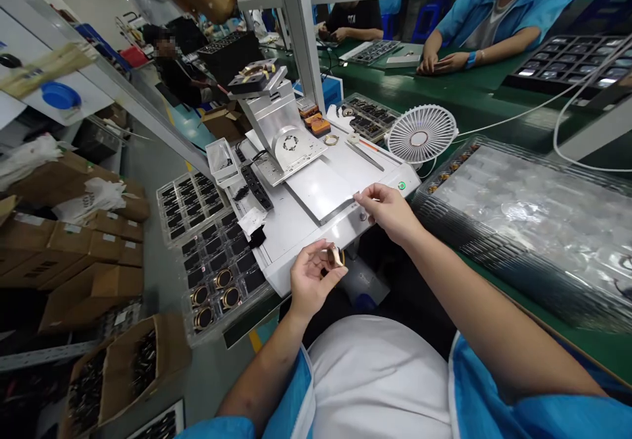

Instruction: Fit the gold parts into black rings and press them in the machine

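Observation:
My left hand (311, 281) is closed around the edge of a round gold-coloured watch case (336, 256), held tilted in front of the machine's near edge. My right hand (390, 214) is raised over the front edge of the white machine base (276, 255), thumb and forefinger pinched together. Whatever sits between those fingertips is too small to make out. Just beyond lies a flat white plate (320, 189) below a silver fixture (289, 136). Left of the machine, a clear tray (185, 304) holds dark square pieces and several gold-rimmed round parts (223, 278).
A white fan (419, 135) stands behind my right hand, near tweezers (365, 156) and a gold ring (330, 140). Stacked clear trays (533, 222) fill the right side. A grey post (301, 37) rises behind the machine. Co-workers sit across the green bench; cartons (99, 287) stand at left.

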Tool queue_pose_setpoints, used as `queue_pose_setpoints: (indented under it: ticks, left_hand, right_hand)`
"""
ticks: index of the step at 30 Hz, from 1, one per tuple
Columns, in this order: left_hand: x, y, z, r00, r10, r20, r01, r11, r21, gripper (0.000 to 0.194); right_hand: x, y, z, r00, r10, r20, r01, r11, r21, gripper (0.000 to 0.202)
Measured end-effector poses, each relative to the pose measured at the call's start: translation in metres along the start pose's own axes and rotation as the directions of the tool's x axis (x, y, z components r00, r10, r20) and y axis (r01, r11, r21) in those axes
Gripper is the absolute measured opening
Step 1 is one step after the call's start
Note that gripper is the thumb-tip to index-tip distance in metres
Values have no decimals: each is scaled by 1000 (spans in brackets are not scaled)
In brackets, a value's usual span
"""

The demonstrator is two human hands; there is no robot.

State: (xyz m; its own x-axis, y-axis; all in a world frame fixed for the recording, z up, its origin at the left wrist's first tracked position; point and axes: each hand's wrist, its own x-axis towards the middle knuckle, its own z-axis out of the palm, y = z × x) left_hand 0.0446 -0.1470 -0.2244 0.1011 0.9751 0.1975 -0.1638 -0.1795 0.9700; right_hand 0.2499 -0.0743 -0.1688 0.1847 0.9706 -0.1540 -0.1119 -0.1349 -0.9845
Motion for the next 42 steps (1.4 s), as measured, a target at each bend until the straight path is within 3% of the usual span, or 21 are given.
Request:
queue_pose_setpoints:
  ticks: [4,9,16,27,31,35,37,39,40,41,42]
  left_hand:
    - [-1,0,6,998,66,-2,-64,982,176,56]
    - [-1,2,14,983,174,52,-181,962,207,57]
    - [-2,6,17,960,266,88,-281,909,308,59]
    - [-4,2,15,961,267,74,-275,895,351,56]
    - [-7,0,18,972,232,47,-234,913,335,53]
    - [-11,-5,24,971,213,110,-235,937,260,62]
    - [-12,-8,25,959,214,185,-258,931,260,67]
    - [-11,-10,22,950,222,218,-279,919,279,64]
    - [-10,-11,19,950,227,214,-283,916,285,59]
    - [-9,-12,16,953,225,202,-278,916,289,53]
    - [-8,-13,13,957,215,194,-265,919,291,46]
  right_hand:
    - [-46,5,-4,974,-13,225,31,997,-75,47]
    - [-78,10,-1,972,-47,230,86,983,-163,35]
    - [-83,18,4,969,-82,232,147,949,-279,28]
    - [-83,23,5,969,-122,217,188,930,-317,25]
    - [-85,25,9,984,-67,167,113,954,-277,29]
    - [-88,27,-7,955,107,276,-90,993,-72,49]
    - [-96,27,-39,982,97,160,-92,995,-41,54]
    - [-111,25,-87,991,10,-136,-28,991,-133,53]
    - [-121,23,-115,954,-52,-297,-18,973,-229,54]
    - [-132,20,-142,880,-122,-459,-51,937,-346,57]
    - [-142,18,-168,773,-218,-596,-95,889,-448,64]
